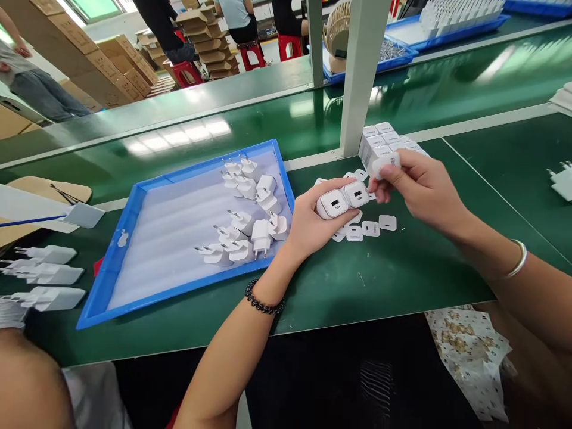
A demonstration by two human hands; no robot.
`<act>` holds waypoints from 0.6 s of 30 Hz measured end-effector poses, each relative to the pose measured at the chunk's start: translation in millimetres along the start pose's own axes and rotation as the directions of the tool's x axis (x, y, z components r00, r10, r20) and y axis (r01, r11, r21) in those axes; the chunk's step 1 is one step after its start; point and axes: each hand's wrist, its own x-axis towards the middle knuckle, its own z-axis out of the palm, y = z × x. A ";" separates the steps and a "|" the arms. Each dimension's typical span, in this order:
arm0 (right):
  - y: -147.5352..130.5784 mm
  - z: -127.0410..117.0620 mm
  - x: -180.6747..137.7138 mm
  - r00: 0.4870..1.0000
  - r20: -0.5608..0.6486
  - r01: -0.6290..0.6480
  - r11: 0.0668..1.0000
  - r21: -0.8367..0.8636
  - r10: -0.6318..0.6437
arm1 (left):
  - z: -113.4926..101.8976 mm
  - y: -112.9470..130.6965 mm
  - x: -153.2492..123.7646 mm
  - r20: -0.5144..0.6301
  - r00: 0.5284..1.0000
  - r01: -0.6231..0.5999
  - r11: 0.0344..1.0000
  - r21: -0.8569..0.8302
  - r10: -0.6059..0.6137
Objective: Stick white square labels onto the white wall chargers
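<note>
My left hand (308, 220) is closed around two white USB chargers (345, 199) side by side, their port faces turned up towards me. Between the thumb and fingers of my right hand (417, 185) is a small white rounded plate (386, 164) with faint print, held just above and right of the chargers. Several flat white plates with slots (370, 229) lie scattered on the green table beneath and beside my hands. Behind my right hand stands a block of stacked white printed pieces (379, 140), partly covered by the fingers.
Left of my hands, a blue tray (192, 286) holds several white plug chargers (261, 235). More chargers (49, 274) lie at the far left near another person's arm (31, 381). A pale post (363, 71) rises behind the stacked pieces. Blue trays (447, 42) sit farther back.
</note>
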 end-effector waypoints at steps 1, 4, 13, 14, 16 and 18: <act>-2.0 0.4 -1.7 1.000 -0.025 0.015 1.000 0.019 -0.014 | 0.1 -0.1 0.2 0.003 1.000 0.002 1.000 -0.005 -0.002; -7.6 -1.4 -5.8 0.998 -0.053 0.041 0.993 0.107 -0.035 | 0.5 0.8 0.7 0.011 1.000 0.008 1.000 -0.013 -0.008; -11.2 -6.8 -5.9 0.989 0.130 -0.097 0.977 0.192 0.073 | -2.4 3.1 3.8 0.104 0.995 0.007 0.991 -0.134 0.007; -10.4 -6.5 -5.9 0.984 0.143 -0.129 0.975 0.182 0.104 | -2.8 2.6 4.0 0.104 0.994 0.001 0.990 -0.138 0.013; -9.9 -5.3 -7.1 0.978 0.169 -0.150 0.979 0.142 0.125 | -3.4 1.7 4.2 0.101 0.994 -0.022 0.990 -0.136 0.036; -11.5 -3.0 -10.2 0.979 0.177 -0.122 0.985 0.121 0.100 | -3.8 1.5 4.3 0.095 0.994 -0.043 0.991 -0.125 0.056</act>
